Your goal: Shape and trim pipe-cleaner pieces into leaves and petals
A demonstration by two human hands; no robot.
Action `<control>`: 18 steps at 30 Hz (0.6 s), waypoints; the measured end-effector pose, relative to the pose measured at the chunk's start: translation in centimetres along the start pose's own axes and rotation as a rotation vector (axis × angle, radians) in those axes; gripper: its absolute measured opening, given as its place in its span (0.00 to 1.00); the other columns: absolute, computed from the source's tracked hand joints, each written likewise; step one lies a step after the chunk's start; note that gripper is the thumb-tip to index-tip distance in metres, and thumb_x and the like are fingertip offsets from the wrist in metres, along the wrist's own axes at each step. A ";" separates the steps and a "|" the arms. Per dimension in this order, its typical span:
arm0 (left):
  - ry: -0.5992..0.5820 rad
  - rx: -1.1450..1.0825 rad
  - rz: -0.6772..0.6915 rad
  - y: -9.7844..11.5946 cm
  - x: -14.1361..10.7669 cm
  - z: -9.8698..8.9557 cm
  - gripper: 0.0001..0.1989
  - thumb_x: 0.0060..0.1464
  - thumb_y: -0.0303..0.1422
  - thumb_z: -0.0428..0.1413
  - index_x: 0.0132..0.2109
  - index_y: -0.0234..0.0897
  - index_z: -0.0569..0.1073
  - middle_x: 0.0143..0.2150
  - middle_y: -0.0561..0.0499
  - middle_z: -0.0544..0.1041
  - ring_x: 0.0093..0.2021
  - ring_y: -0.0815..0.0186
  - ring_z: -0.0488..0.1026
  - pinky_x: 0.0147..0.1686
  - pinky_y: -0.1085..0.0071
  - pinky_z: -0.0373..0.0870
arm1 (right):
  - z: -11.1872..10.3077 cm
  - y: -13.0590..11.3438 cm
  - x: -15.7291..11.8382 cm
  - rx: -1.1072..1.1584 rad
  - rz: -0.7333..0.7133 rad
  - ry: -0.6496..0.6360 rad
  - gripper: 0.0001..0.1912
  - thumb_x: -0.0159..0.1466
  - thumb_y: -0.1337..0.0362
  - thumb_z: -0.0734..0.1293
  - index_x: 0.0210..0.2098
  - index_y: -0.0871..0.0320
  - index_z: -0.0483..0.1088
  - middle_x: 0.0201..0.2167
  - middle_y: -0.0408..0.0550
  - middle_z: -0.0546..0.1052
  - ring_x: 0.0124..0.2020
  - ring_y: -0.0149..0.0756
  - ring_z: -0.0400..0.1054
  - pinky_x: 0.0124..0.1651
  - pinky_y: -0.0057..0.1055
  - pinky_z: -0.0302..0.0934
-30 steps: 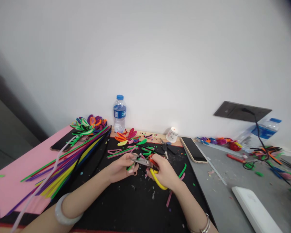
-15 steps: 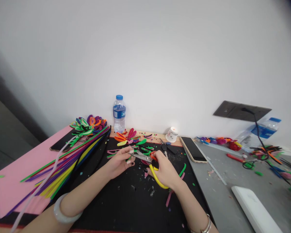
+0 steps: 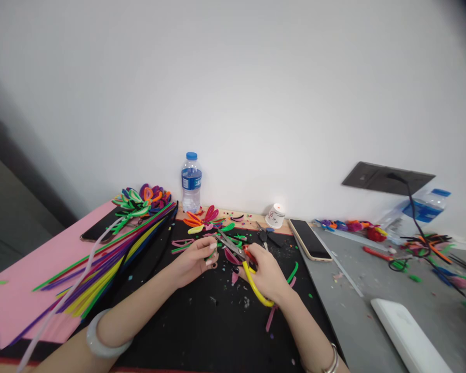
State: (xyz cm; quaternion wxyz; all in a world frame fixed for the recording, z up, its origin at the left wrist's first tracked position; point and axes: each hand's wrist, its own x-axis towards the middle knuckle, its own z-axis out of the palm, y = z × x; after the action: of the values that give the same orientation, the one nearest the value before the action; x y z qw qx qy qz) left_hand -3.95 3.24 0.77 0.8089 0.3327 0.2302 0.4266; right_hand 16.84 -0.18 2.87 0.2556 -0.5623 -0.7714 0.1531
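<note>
My right fingers (image 3: 257,254) are gripping yellow-and-red-handled metal scissors (image 3: 238,252) over the flat black mat (image 3: 202,331), blades pointing just beside my left fingers (image 3: 202,244), which are pinching a small, mostly hidden green piece (image 3: 210,255).

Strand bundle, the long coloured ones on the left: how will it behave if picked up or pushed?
The long strand bundle is probably light, since each strand is thin. It likely bends easily: similar-looking strands form the green loops beside it. A push may scatter it, as the near ends fan out and no tie shows.
</note>
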 end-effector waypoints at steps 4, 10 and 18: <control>-0.014 0.007 0.008 -0.1 0.0 -0.3 0.13 0.44 0.33 0.65 0.29 0.34 0.68 0.19 0.60 0.63 0.19 0.77 0.58 0.26 0.77 0.61 | 0.1 -0.1 -0.1 -0.025 0.009 -0.024 0.13 0.51 0.61 0.68 0.24 0.55 0.57 0.26 0.38 0.64 0.25 0.29 0.56 0.28 0.25 0.49; -0.024 0.046 -0.006 0.0 0.0 -0.1 0.13 0.44 0.34 0.65 0.28 0.34 0.68 0.17 0.60 0.63 0.18 0.77 0.58 0.25 0.77 0.59 | 0.1 -0.2 -0.1 -0.039 0.006 -0.030 0.14 0.51 0.60 0.69 0.23 0.55 0.56 0.24 0.37 0.63 0.25 0.29 0.56 0.28 0.25 0.47; -0.007 0.029 0.000 -0.1 0.0 -0.2 0.11 0.43 0.32 0.66 0.30 0.34 0.70 0.17 0.60 0.62 0.18 0.76 0.59 0.26 0.76 0.61 | -0.1 -0.3 0.0 -0.038 0.001 -0.036 0.16 0.50 0.61 0.69 0.21 0.55 0.55 0.22 0.37 0.62 0.24 0.30 0.56 0.27 0.25 0.45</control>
State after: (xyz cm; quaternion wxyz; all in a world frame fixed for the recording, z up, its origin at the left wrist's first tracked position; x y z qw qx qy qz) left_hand -4.04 3.33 0.53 0.8048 0.3458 0.2336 0.4221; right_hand 16.67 -0.32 3.05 0.2307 -0.5647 -0.7783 0.1487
